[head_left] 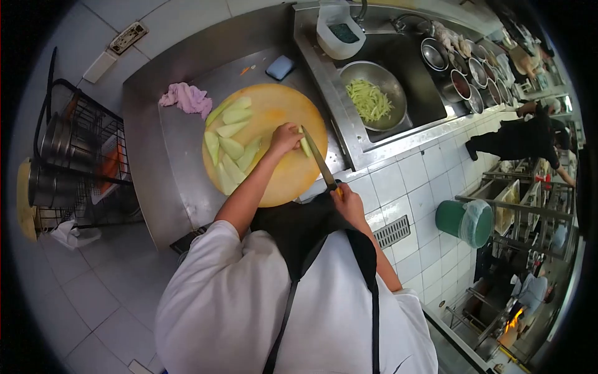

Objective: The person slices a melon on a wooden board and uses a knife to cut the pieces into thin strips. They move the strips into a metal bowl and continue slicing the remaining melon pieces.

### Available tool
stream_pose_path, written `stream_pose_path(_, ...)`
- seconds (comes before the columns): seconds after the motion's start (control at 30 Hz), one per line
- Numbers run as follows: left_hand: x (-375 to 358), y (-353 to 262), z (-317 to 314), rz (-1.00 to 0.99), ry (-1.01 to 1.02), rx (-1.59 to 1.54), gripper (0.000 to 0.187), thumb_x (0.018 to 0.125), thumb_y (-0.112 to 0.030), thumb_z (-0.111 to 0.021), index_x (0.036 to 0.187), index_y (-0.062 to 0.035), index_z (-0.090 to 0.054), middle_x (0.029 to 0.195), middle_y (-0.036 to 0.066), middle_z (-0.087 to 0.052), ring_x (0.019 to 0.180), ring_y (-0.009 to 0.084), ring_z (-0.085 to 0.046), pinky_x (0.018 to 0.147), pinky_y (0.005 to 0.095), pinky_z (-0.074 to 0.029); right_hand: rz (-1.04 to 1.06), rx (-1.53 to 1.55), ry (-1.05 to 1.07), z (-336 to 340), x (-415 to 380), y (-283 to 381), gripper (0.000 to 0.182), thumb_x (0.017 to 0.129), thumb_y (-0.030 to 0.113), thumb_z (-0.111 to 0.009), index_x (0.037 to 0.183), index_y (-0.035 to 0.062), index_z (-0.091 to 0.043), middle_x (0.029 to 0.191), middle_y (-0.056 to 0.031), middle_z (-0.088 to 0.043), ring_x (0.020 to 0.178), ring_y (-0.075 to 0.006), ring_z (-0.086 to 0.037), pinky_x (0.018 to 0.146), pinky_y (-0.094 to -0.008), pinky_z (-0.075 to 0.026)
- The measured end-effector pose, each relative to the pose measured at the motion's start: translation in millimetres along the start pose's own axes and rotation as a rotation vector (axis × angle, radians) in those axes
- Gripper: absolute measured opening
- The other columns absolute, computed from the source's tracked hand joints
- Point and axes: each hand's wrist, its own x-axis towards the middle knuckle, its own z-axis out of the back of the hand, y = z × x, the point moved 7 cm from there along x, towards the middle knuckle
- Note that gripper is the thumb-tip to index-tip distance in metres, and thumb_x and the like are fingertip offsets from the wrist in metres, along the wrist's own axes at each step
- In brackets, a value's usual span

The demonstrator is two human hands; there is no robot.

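Observation:
A round yellowish cutting board lies on the steel counter, with several pale green vegetable pieces over its left half. My left hand is closed at the board's middle, its fingers on a small pale green piece. In my right hand is the handle of a knife. The blade slants up and left over the board's right side, its tip beside the small piece and close to my left fingers.
Left of the board lies a pink cloth; a blue sponge is behind it. A metal bowl of green shreds sits in the sink. Metal bowls, a green bin and a person in dark clothes are at right.

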Motion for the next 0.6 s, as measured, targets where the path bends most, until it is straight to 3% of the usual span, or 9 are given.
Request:
stream_pose_path(0.13,-14.3,-5.1,-10.0,-0.085,-0.081,-0.025,0.047,0.085,-0.012,-0.082,0.126,0.0026,-0.064,0.085,0.007,-0.067,0.069,0.0131,-0.068,0.054,0.0270,-0.058,0.006,-0.005,0.019,1.4,2.0,3.8,0.032,0.094,0.026,-0.068,0.114,0.0014,-0.063,0.084,-0.0295,-0.069,0.081,-0.0490,-0.068,0.070,-0.0550,-0.054)
stream_pose_path(0.23,-27.3,-7.1,-13.3,-0.092,-0.149,-0.103,0.039,0.086,-0.013,-0.082,0.120,0.0010,-0.067,0.086,0.006,-0.068,0.074,0.0139,-0.069,0.055,0.0274,-0.060,0.015,0.023,0.028,-1.2,3.8,5.7,0.029,0.093,0.023,-0.067,0.113,0.0014,-0.062,0.083,-0.0301,-0.068,0.080,-0.0496,-0.068,0.069,-0.0557,-0.054)
stream_pose_path(0.43,-31.1,16.2,-15.9,-0.215,-0.270,0.166,0.031,0.088,-0.015,-0.080,0.112,0.0009,-0.069,0.094,0.008,-0.069,0.077,0.0152,-0.071,0.057,0.0296,-0.061,0.052,-0.024,0.002,4.0,2.0,19.7,0.022,0.091,0.017,-0.065,0.107,0.0028,-0.058,0.080,-0.0285,-0.067,0.077,-0.0492,-0.067,0.067,-0.0569,-0.052)
stream_pose_path(0.53,-38.6,2.6,-17.7,-0.386,-0.285,0.240,0.034,0.088,-0.015,-0.079,0.116,0.0012,-0.068,0.097,0.010,-0.069,0.076,0.0151,-0.071,0.058,0.0304,-0.061,0.093,-0.065,-0.041,9.1,-0.5,28.7,0.020,0.091,0.016,-0.064,0.105,0.0032,-0.056,0.079,-0.0266,-0.066,0.075,-0.0481,-0.066,0.066,-0.0572,-0.052)
stream_pose_path(0.6,-40.9,-4.3,-14.0,-0.396,-0.334,0.228,0.035,0.089,-0.015,-0.079,0.118,0.0013,-0.068,0.097,0.010,-0.069,0.077,0.0155,-0.071,0.057,0.0299,-0.061,0.107,-0.078,-0.051,12.1,-1.0,35.7,0.020,0.091,0.014,-0.064,0.104,0.0031,-0.056,0.079,-0.0254,-0.065,0.074,-0.0473,-0.066,0.065,-0.0571,-0.051)
